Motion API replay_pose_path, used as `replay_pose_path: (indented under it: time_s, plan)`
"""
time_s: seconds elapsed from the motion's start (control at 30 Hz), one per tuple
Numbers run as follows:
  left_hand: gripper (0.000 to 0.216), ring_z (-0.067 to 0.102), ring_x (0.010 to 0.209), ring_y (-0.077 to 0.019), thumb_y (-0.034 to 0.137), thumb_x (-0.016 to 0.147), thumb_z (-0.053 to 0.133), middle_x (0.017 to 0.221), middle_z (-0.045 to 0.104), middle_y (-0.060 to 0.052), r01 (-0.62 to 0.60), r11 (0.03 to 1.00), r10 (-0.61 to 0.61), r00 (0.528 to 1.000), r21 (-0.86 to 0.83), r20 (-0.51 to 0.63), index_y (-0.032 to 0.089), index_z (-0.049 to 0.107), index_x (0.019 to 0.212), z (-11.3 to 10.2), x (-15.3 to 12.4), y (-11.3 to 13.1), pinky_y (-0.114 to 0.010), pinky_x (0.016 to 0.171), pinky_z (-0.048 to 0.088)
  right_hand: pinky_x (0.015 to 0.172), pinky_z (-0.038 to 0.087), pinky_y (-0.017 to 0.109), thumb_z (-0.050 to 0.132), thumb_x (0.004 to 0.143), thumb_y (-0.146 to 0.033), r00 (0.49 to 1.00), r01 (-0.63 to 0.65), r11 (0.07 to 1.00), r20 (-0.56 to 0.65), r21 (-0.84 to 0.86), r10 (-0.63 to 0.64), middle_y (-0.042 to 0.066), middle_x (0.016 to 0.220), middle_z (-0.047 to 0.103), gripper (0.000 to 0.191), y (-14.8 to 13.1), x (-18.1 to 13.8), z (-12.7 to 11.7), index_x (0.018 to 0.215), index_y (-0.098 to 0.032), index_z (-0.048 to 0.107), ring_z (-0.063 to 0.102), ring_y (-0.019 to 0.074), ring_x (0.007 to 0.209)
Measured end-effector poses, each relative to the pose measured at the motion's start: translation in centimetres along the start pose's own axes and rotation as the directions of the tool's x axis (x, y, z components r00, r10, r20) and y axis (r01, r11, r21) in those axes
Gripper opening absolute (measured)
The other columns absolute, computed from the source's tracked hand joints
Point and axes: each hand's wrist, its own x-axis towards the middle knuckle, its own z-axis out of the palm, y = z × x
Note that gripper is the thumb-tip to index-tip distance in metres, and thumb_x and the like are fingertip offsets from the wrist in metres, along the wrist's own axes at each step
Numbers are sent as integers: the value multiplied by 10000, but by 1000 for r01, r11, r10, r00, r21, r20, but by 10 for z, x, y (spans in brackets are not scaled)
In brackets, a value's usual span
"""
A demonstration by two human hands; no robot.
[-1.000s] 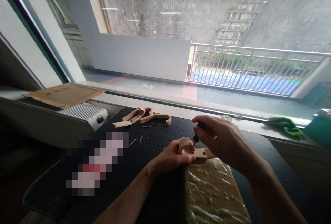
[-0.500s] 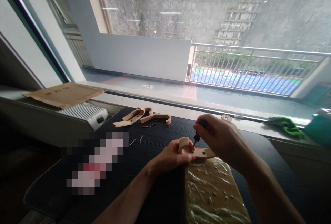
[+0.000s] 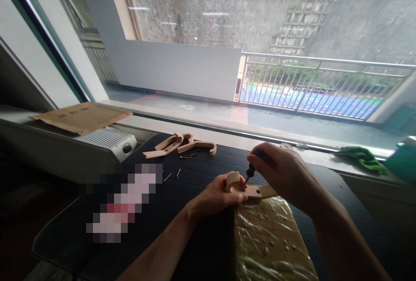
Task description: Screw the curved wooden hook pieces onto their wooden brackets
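My left hand [image 3: 224,192] is closed on the curled end of a pale wooden hook [image 3: 253,192], which lies across the far end of a block wrapped in clear film [image 3: 273,237]. In my right hand [image 3: 279,164] is a screwdriver [image 3: 250,171] with a dark handle, tilted, its tip down at a hole near the hook's curl. A second, dark hole shows farther along the hook. Several small holes or bumps dot the wrapped block. Whether a screw sits under the tip is too small to tell.
Several more wooden hooks [image 3: 170,144] lie at the table's far edge, with loose screws [image 3: 167,177] nearby. A blurred patch [image 3: 130,198] covers something at left. A brown envelope [image 3: 81,117] rests on a heater, and a green cloth [image 3: 360,159] lies on the sill.
My right hand and the screwdriver have shifted very slightly, the handle leaning a little more to the right. The whole view has moved a touch. Both hands keep their grip.
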Motion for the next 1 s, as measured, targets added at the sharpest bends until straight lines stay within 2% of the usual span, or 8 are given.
replay_pose_path:
  time_s: [0.17, 0.27, 0.37, 0.5, 0.77, 1.0]
  plan:
    - [223, 413, 665, -79, 198, 670, 693, 772, 501, 21, -9, 1000, 9, 1000, 0, 6, 131, 578, 848, 0, 0, 0, -213, 646, 322, 479, 299, 242, 467, 865, -420, 998, -44, 998, -42, -52, 42, -34, 554, 552, 278, 0, 0, 3, 745, -196, 581, 422, 96, 490]
    - [219, 415, 658, -80, 201, 664, 697, 763, 505, 25, -6, 1000, 6, 1000, -3, 4, 136, 580, 837, 1, 0, 2, -213, 642, 323, 498, 317, 237, 504, 845, -393, 998, -28, 998, -66, -60, 24, -34, 599, 581, 206, 0, -1, 4, 889, -220, 608, 470, 106, 522]
    - [215, 413, 652, -80, 203, 663, 698, 732, 495, 34, -3, 1000, 3, 1000, -18, 2, 138, 578, 829, 2, 0, 2, -214, 646, 328, 525, 337, 231, 520, 841, -349, 998, 35, 997, -48, -64, -38, -38, 670, 613, 211, -1, -3, 4, 1021, -264, 591, 500, 108, 552]
    - [224, 421, 659, -85, 216, 661, 700, 738, 501, 30, -6, 1000, 6, 1000, -25, 4, 136, 580, 832, 1, 0, 2, -218, 656, 338, 532, 334, 229, 496, 858, -336, 997, 71, 995, -32, -66, -73, -27, 700, 628, 172, -1, -3, 2, 970, -246, 591, 507, 106, 560]
    - [235, 410, 642, -83, 225, 642, 709, 722, 497, 37, 11, 1000, -11, 1000, 3, -7, 141, 589, 825, 2, 0, 6, -214, 635, 328, 487, 271, 243, 462, 870, -362, 999, -11, 991, -53, -136, 4, -34, 556, 553, 187, 3, -1, 2, 859, -212, 575, 442, 110, 482]
    - [209, 407, 639, -77, 218, 660, 696, 732, 498, 38, 0, 1000, 0, 1000, -4, -1, 145, 569, 809, 2, 1, 2, -214, 644, 336, 522, 305, 237, 493, 858, -343, 997, 62, 992, -46, -106, -67, -32, 659, 611, 182, -2, -4, 1, 974, -249, 598, 493, 111, 546]
